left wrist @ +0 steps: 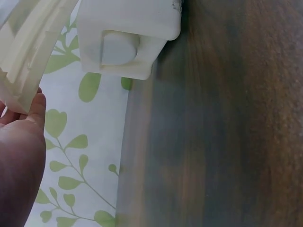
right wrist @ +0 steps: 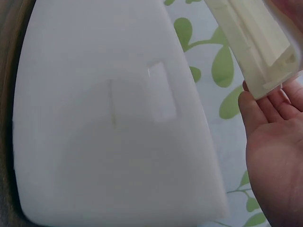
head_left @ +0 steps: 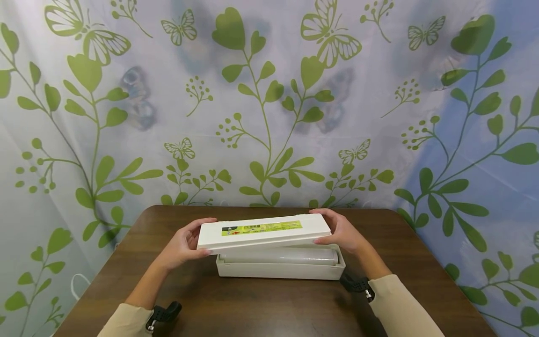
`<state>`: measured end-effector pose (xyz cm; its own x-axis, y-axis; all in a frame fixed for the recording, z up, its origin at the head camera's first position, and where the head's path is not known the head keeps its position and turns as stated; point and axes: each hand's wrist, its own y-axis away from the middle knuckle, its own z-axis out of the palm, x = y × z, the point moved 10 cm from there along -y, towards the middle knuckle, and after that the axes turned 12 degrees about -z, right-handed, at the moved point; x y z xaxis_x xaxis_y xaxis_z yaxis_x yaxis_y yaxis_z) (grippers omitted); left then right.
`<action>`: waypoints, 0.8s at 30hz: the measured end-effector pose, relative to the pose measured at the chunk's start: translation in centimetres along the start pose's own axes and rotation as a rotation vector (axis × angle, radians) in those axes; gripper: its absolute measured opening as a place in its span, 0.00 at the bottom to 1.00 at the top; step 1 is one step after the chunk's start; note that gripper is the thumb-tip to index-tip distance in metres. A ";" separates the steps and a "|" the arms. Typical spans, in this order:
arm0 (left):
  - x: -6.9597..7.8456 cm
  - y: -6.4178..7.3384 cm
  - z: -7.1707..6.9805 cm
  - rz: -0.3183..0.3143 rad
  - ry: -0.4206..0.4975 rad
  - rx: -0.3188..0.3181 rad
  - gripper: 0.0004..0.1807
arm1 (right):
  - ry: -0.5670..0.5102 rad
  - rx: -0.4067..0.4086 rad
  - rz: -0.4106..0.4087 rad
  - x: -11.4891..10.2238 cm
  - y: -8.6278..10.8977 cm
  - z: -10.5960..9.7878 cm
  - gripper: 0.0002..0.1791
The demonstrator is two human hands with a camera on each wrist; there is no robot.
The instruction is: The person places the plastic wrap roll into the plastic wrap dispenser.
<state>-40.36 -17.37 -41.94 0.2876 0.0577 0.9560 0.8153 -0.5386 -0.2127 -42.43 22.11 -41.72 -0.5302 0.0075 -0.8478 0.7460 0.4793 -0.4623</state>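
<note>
A white lid (head_left: 252, 241) with a yellow-green label (head_left: 261, 228) is held up by both hands, slightly tilted, its right end higher. My left hand (head_left: 178, 245) grips its left end, thumb at the front edge and fingers at the back. The right end is gripped the same way by my right hand (head_left: 343, 231). Below the lid stands a white cling film box (head_left: 280, 271) with a roll of clear film (head_left: 280, 256) inside. In the left wrist view, the lid's ribbed underside (left wrist: 33, 52) shows apart from the box end (left wrist: 128, 19).
The box stands on a dark brown wooden table (head_left: 269, 309). Behind the table hangs a pale curtain (head_left: 269, 117) printed with green leaves and butterflies. Black straps (head_left: 164, 313) circle both wrists over beige sleeves.
</note>
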 end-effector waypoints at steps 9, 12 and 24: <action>-0.5 -1.1 0.6 -0.074 -0.112 0.020 0.47 | 0.032 0.023 -0.062 -0.4 1.5 -0.9 0.48; -0.3 -1.3 0.9 -0.074 -0.118 0.036 0.46 | 0.033 0.029 -0.064 -0.5 2.0 -1.2 0.48; -0.8 -1.8 2.8 -0.088 -0.168 0.039 0.46 | 0.058 0.025 -0.009 -0.2 4.4 -2.0 0.46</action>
<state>-40.64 -14.11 -42.93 0.2912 0.2446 0.9249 0.8589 -0.4926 -0.1401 -39.85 25.96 -43.01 -0.5587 0.0542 -0.8276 0.7506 0.4577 -0.4767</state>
